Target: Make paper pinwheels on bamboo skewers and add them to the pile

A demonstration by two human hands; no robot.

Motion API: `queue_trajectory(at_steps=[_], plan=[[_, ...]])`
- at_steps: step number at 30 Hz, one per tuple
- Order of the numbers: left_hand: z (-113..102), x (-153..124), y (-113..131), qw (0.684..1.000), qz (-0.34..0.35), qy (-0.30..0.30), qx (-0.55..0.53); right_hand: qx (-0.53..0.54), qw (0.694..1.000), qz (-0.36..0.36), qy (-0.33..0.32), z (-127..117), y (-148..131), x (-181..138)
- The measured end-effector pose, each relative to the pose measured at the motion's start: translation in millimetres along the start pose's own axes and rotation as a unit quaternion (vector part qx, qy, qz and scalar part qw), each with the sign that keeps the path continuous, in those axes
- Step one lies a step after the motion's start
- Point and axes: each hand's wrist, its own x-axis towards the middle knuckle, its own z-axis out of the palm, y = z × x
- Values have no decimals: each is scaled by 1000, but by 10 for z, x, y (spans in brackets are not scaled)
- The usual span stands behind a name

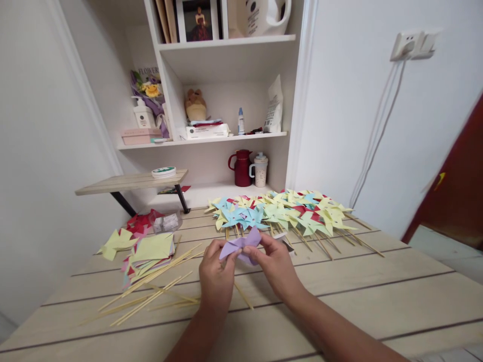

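Pinwheel [252,238], purple paper, held over table [362,294], short of far edge. Left hand [217,274] and right hand [277,264] pinch it, fingers nearly closed. Likely light, easily creased; grip folded center, not blade tips.

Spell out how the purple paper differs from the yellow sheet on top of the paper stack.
The purple paper is folded into pointed flaps; the yellow sheet looks flat. The purple paper is held by the left hand and right hand; the yellow sheet lies on the paper stack. Both are plain-coloured.
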Motion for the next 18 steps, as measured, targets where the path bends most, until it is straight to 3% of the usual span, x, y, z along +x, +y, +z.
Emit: queue_trajectory(at_steps=[3, 8, 18], plan=[[5, 16, 41, 998, -40, -11, -52, 47, 999, 18, -1, -4, 20, 9], [18, 21, 68, 996, -49, -11, -73, 105, 994, 34, 3, 3, 38, 9], [17, 37, 125, 993, -81, 6, -91, 87, 996, 18, -20, -33, 32, 6]])
